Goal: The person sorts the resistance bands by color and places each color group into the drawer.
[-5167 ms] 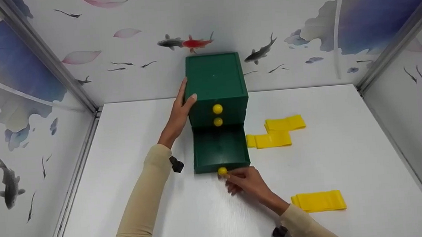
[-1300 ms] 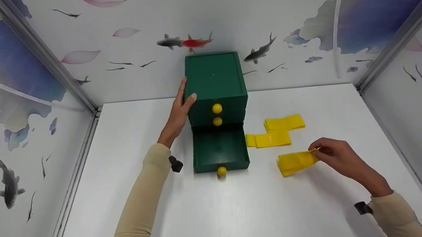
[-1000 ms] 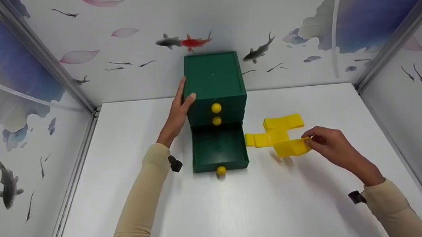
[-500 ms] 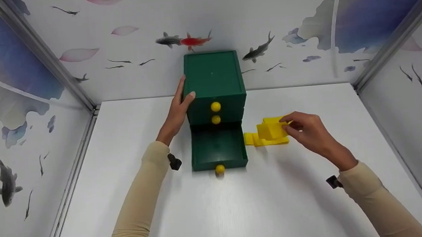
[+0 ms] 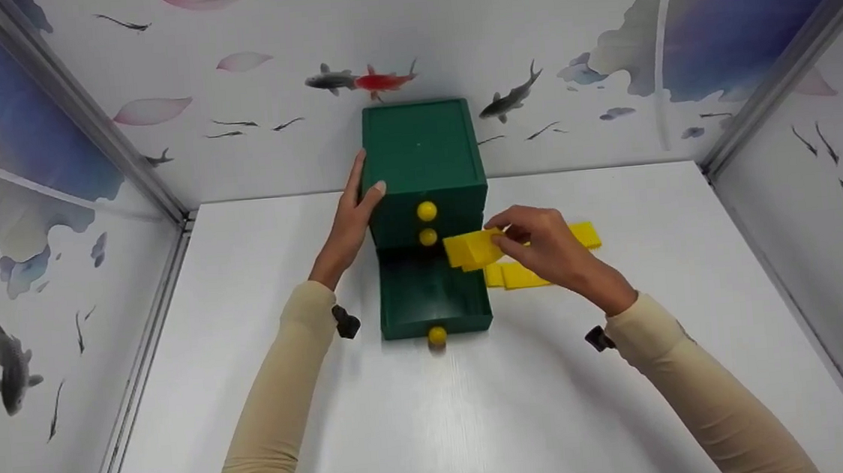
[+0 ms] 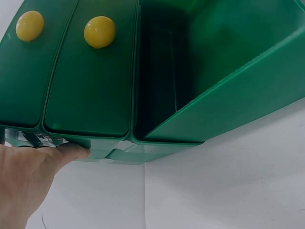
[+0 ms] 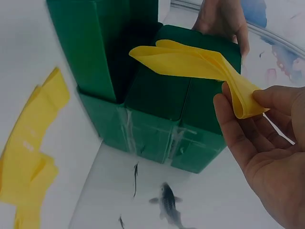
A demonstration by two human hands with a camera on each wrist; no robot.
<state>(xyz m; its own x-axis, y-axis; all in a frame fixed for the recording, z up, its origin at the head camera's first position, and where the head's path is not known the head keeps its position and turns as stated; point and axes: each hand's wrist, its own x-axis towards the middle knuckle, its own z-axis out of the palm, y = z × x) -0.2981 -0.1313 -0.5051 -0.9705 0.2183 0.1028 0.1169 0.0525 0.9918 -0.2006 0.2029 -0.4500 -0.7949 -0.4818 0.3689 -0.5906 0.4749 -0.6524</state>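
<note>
A green cabinet (image 5: 420, 146) with yellow knobs stands against the back wall, its bottom drawer (image 5: 436, 328) pulled out and bare inside. My left hand (image 5: 348, 227) lies along the cabinet's left side, fingers straight, thumb near the front corner; in the left wrist view the thumb (image 6: 71, 151) touches the side wall. Between thumb and fingertips my right hand (image 5: 543, 246) pinches one end of a folded yellow band (image 5: 477, 250). That band is thin and flexible, its free end over the drawer's back right part. In the right wrist view the band (image 7: 186, 62) droops and shows its folded layers.
Two more folded yellow bands lie on the white table right of the drawer: the nearer band (image 5: 522, 275) beside its wall, the farther band (image 5: 587, 235) partly behind my right hand. Printed walls enclose the table at the back and both sides.
My right hand let go of the bottom drawer's knob, picked up the front yellow band, and carried it left and back over the drawer. The left hand stays on the cabinet.
</note>
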